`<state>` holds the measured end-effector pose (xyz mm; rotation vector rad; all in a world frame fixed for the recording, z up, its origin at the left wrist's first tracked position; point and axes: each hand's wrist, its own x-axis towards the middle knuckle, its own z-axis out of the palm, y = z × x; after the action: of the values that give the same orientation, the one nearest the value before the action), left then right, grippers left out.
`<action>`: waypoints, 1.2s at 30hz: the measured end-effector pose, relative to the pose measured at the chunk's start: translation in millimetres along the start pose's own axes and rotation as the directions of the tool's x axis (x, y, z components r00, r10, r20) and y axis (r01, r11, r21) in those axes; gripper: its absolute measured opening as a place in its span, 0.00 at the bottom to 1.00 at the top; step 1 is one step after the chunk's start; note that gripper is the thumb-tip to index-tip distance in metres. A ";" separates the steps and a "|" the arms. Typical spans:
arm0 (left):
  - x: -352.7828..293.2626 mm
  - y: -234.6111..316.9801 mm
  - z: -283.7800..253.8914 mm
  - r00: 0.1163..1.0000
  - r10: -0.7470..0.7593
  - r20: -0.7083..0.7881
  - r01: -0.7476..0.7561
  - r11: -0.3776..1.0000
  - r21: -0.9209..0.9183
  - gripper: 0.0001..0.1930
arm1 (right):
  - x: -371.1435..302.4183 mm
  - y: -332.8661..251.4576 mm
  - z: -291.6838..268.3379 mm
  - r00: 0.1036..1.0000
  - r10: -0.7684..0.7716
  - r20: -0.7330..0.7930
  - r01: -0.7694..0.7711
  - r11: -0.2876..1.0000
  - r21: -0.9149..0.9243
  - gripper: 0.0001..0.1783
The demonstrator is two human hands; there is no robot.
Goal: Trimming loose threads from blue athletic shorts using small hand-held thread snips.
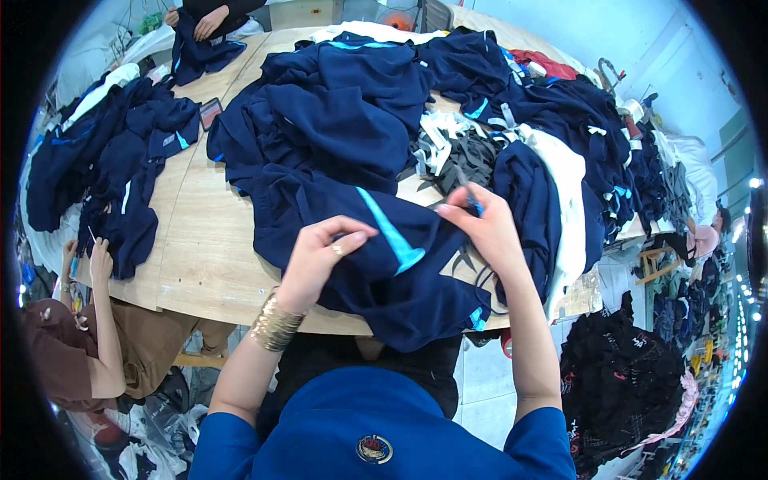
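A navy garment (352, 272) with a light-blue stripe (392, 232) lies in front of me, its lower end hanging over the table's near edge. My left hand (316, 260) is closed beside the stripe, thumb and fingertips pinching the navy cloth. On the garment's right side, my right hand (488, 228) is closed around small thread snips (477, 204) with blue on the handle. Its fingers cover most of the tool. A heap of grey and white fabric strips (464, 152) sits just beyond that hand.
More navy garments pile up at the back (344, 104), along the right side (552, 120) and at the left (120, 160). Wooden table (200, 240) shows at left. Co-workers' hands are at far left (100, 260) and the far side (210, 24). Black clothes (616, 384) heap at lower right.
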<state>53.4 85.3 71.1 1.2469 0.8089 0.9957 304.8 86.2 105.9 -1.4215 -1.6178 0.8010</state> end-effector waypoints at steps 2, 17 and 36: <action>-13.8 -13.4 -20.1 0.994 -0.107 -0.006 0.106 0.991 -0.076 0.09 | -15.5 32.4 -4.2 0.995 0.084 -0.057 -0.089 0.991 -0.098 0.12; -64.1 -46.2 7.5 0.948 0.314 -0.054 -0.188 0.688 0.701 0.14 | -128.7 70.3 46.4 0.853 0.504 0.132 -0.515 0.855 0.064 0.15; -36.6 -36.9 2.6 0.960 -0.280 0.010 0.276 0.941 -0.194 0.09 | -125.1 43.3 44.8 0.835 0.531 0.140 -0.277 0.188 0.942 0.08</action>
<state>48.0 49.2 34.0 0.9277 0.8537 0.8341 288.7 -27.7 26.6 -0.9137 -0.2550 1.5174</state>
